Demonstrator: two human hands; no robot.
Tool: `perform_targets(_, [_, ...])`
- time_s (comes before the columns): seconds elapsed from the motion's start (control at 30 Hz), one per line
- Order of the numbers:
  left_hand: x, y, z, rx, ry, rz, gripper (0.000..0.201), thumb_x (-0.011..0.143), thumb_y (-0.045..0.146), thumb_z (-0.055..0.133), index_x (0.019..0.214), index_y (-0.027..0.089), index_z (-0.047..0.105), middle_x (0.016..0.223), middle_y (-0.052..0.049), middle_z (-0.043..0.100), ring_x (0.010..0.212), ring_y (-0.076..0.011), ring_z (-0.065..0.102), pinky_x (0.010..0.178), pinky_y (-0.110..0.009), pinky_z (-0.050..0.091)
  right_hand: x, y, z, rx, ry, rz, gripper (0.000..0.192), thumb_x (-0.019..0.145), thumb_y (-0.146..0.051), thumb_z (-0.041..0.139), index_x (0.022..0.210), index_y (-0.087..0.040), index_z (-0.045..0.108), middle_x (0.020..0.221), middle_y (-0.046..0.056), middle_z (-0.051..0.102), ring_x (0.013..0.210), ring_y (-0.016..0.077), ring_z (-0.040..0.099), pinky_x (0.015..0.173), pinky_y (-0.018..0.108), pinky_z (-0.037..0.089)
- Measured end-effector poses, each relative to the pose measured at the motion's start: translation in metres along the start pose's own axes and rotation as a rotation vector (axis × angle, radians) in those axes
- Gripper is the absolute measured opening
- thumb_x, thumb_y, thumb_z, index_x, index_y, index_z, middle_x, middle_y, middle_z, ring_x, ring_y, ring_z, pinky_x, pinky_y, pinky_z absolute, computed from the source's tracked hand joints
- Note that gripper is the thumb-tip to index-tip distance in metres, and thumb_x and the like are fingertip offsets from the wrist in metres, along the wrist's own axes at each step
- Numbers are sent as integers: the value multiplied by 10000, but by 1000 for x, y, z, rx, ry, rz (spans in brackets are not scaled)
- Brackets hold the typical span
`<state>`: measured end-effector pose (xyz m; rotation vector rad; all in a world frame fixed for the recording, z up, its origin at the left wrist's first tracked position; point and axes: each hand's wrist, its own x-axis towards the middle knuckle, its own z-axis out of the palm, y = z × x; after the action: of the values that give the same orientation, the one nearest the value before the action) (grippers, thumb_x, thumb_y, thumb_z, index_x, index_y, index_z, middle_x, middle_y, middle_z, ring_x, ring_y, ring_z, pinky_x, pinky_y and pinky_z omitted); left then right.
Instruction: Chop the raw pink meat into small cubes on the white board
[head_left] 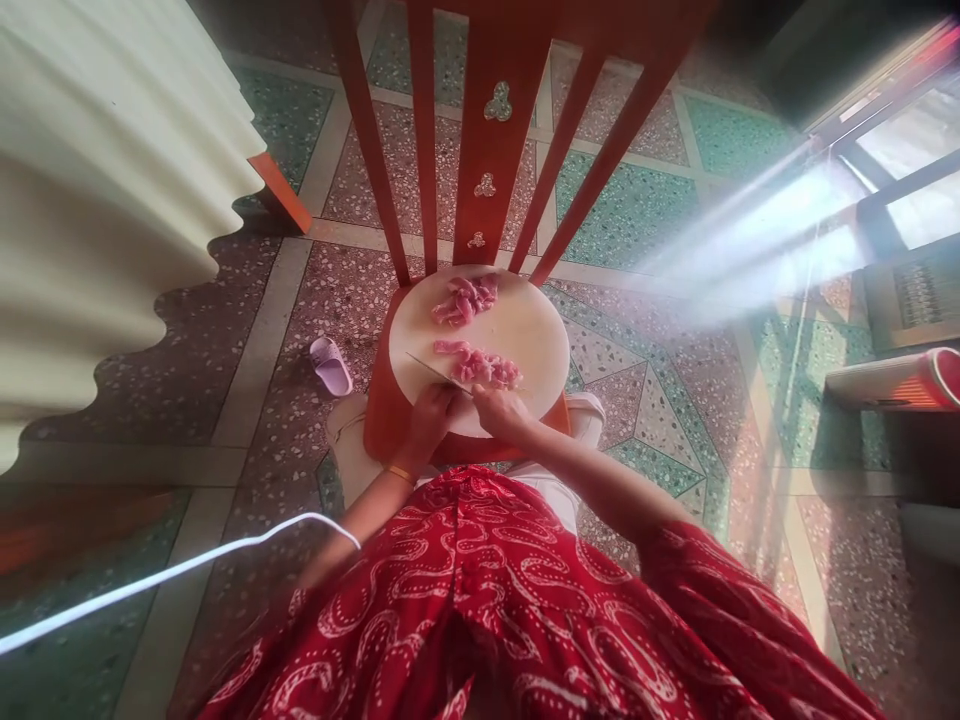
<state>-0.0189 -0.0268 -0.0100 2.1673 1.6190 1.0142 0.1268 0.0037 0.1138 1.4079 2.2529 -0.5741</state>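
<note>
A round pale cutting board (544, 330) rests on the seat of a wooden chair (379, 425). Two piles of cut raw pink meat lie on it: a far pile (466, 298) and a near pile (487, 368). My right hand (499, 410) grips a knife (439, 370) by the handle, its thin blade pointing left and away from me beside the near pile. Close to the blade, at the board's near edge, my left hand (435, 412) has its fingers curled in. What those fingers hold, if anything, is hidden.
The chair back (495, 130) rises behind the board. A pink slipper (330, 366) lies on the patterned floor at left, near a pale curtain-like cloth (112, 200). A white cable (187, 570) crosses the lower left. A cylindrical container (892, 380) lies at right.
</note>
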Motion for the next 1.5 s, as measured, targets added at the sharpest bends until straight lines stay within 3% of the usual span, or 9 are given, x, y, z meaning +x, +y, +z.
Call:
perform_targets(0.13, [2,2,-2,27,8,4,158,874,210,484,936,186,628,886,-73,642,878,-212,577,802,-374,489,15,-6,0,17,58,-67,484,877,-114,338,1357,-138,284,1106,188,609,939,230,631,730,318,480])
perform_targets(0.3, [2,3,0,23,26,-36,185,882,217,455,929,180,631,919,-79,629,889,-211,562,811,-372,483,-24,33,8,-21,-54,39,321,881,-144,379,1194,-165,443,878,103,665,790,213,658,616,267,471])
perform_targets(0.43, [2,2,0,22,-3,-33,181,883,210,448,914,188,625,915,-78,618,889,-210,556,808,-372,477,-43,51,6,-45,-14,192,310,910,-158,353,1210,-179,432,860,92,672,779,200,663,621,246,448])
perform_targets(0.67, [-1,3,-4,7,41,-20,149,887,232,467,917,186,605,956,-94,598,938,-213,543,813,-367,481,-45,25,8,8,-6,84,229,950,-266,329,1103,-192,483,826,78,669,752,204,664,590,249,444])
perform_targets(0.83, [-2,1,-1,-10,29,-11,160,891,222,461,919,179,612,911,-81,624,915,-208,560,818,-372,489,-44,21,10,-52,-35,72,192,943,-236,347,1088,-192,466,789,74,662,736,203,666,578,246,449])
perform_targets(1.17, [1,2,-3,34,10,16,150,868,204,485,858,170,630,849,-81,640,853,-216,583,788,-381,494,13,-16,-5,-21,3,-56,295,940,-149,265,1190,-146,423,949,135,659,875,210,649,673,277,483])
perform_targets(1.37, [2,2,-1,-8,57,0,175,884,214,465,904,169,633,925,-80,632,906,-207,565,819,-368,489,-23,29,9,-47,-62,74,337,886,-157,413,1223,-175,415,888,98,667,807,213,658,638,264,470])
perform_targets(1.5, [1,2,-2,-21,60,2,172,882,215,467,894,176,635,927,-77,618,909,-202,557,824,-363,489,-40,45,9,-52,19,164,288,920,-165,354,1197,-168,435,863,99,670,811,204,659,634,248,453])
